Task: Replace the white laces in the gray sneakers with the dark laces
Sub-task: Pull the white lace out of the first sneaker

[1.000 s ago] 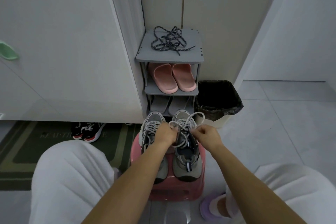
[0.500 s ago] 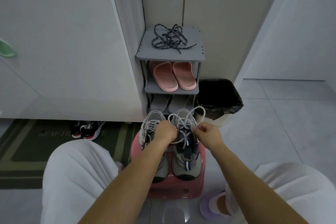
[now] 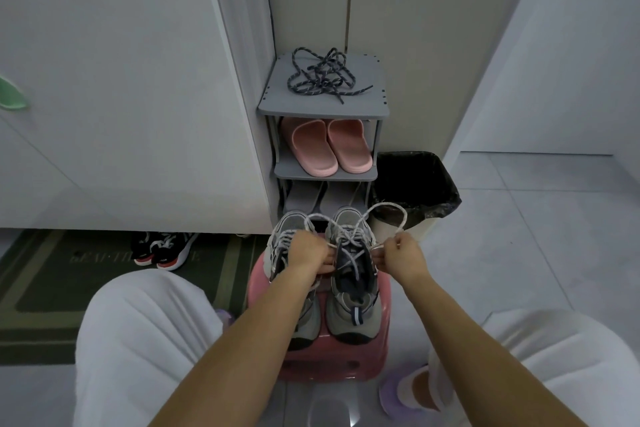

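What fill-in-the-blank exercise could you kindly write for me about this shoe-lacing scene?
1. The tangled dark speckled laces lie on the ____ shelf of the gray plastic shoe rack.
2. The rubber slippers on the shelf just below them are ____.
3. ____ gray mesh sneakers stand side by side on a pink plastic stool.
4. The left hand and right hand both pinch the loose white lace of the ____ sneaker.

Missing words: top; pink; two; right.
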Demonstrator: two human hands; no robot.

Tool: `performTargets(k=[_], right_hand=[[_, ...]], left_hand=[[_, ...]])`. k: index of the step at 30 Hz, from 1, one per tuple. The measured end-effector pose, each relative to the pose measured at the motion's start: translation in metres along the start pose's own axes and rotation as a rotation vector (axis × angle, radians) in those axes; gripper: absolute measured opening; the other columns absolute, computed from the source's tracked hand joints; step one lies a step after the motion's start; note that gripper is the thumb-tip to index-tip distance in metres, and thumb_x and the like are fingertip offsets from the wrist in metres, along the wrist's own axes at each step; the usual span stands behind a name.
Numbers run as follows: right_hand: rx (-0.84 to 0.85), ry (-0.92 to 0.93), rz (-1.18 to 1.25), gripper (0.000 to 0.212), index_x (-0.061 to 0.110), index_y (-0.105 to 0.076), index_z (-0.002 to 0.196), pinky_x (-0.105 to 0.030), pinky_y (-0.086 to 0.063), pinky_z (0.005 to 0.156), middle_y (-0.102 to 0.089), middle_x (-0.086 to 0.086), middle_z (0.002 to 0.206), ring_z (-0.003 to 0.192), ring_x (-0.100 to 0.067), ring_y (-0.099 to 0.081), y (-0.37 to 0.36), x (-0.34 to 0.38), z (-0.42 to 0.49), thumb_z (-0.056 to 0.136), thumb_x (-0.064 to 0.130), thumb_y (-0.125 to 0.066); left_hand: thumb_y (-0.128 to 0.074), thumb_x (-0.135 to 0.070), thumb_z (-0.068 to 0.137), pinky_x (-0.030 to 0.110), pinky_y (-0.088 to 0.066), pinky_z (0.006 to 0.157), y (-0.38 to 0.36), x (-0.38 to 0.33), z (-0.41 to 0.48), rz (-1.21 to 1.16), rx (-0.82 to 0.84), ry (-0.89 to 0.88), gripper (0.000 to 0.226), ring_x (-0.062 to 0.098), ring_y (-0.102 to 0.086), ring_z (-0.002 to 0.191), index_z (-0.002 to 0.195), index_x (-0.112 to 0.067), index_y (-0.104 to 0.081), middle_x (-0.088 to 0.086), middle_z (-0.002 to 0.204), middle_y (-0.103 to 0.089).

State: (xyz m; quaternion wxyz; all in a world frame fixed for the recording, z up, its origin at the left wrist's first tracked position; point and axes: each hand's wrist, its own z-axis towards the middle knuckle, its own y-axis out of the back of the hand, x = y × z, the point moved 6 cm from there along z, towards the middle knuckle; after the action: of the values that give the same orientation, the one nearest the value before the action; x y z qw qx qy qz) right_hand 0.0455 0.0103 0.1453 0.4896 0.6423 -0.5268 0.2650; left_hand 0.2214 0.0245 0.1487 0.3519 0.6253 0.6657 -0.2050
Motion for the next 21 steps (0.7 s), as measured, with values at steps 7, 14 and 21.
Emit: performTargets(k=[7, 14, 21], right_hand=[[0.052, 0.088, -0.268, 0.026, 0.000, -0.063, 0.078, -0.027, -0.046, 0.062, -0.060, -0.006, 0.068, 0.066, -0.018, -0.054, -0.005, 0.005, -0.004, 0.087, 0.024, -0.063], [0.003, -0.069, 0.119, 0.010, -0.001, -0.036, 0.101, -0.042, -0.055, 0.072, -0.062, -0.029, 0.089, 0.079, -0.037, -0.063, 0.001, 0.002, -0.001, 0.099, 0.005, -0.028], [0.035, 0.092, -0.235, 0.035, 0.013, -0.048, 0.060, -0.032, -0.045, 0.065, -0.056, -0.009, 0.064, 0.062, -0.022, -0.052, -0.005, 0.007, -0.007, 0.090, 0.025, -0.059]], left_hand=[[-0.052, -0.014, 0.093, 0.044, -0.059, 0.071, -0.004, -0.009, -0.002, 0.352, -0.122, -0.102, 0.019, 0.030, -0.064, 0.069, 0.091, 0.002, -0.062, 0.013, 0.072, -0.061], [-0.023, -0.022, 0.104, 0.039, -0.049, 0.082, -0.003, -0.002, -0.007, -0.074, 0.065, 0.100, 0.049, 0.038, -0.059, 0.112, 0.119, 0.014, -0.052, 0.026, 0.118, -0.060], [-0.049, -0.023, 0.096, 0.038, -0.057, 0.069, -0.006, -0.010, -0.003, 0.443, -0.081, -0.165, 0.037, 0.024, -0.054, 0.052, 0.063, -0.008, -0.047, 0.007, 0.059, -0.050]])
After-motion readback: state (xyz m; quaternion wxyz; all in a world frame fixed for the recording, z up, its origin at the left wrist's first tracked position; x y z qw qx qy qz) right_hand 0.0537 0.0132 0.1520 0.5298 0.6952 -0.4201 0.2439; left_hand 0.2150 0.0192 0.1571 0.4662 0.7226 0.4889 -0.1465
